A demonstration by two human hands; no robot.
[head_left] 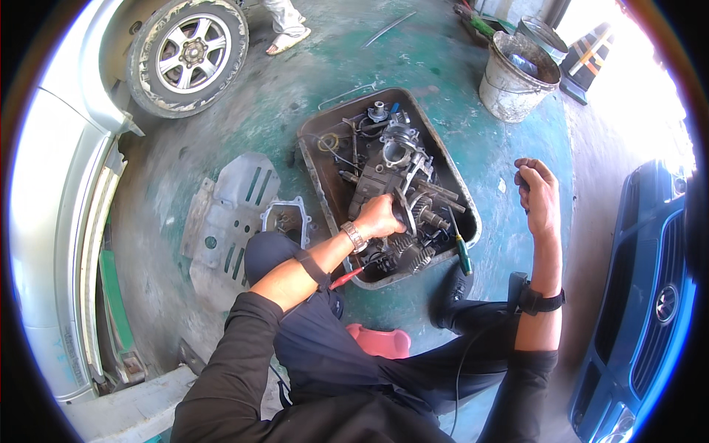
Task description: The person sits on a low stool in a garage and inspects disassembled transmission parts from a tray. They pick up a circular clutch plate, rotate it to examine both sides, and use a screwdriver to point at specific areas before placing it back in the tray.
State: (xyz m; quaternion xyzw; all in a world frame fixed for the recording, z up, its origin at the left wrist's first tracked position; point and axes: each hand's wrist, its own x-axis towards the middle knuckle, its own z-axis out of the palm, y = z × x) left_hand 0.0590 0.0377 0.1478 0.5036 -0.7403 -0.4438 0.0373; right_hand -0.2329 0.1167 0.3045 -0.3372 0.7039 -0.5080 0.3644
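Note:
A dark tray [310, 159] full of greasy gears, shafts and metal housings stands on the floor before me. My left hand [379, 216], a metal-banded watch at its wrist, reaches into it. Its fingers are closed on the edge of a dark metal flange [403, 211] beside a geared shaft [428, 214]. My right hand [539, 193] is raised to the right of the tray, apart from the parts, with curled fingers. Whether something small is in them I cannot make out. A green-handled screwdriver [463, 255] leans on the tray's right edge, and a red-handled tool [347, 278] rests at its near left edge.
Left of the tray lie a slotted metal plate [255, 181] and an open metal housing [286, 215]. A red stool [380, 341] is beneath me. A dirty bucket [509, 85] stands far right, a blue car [642, 295] at right, a wheeled vehicle [55, 207] at left. Someone's foot [288, 40] shows behind.

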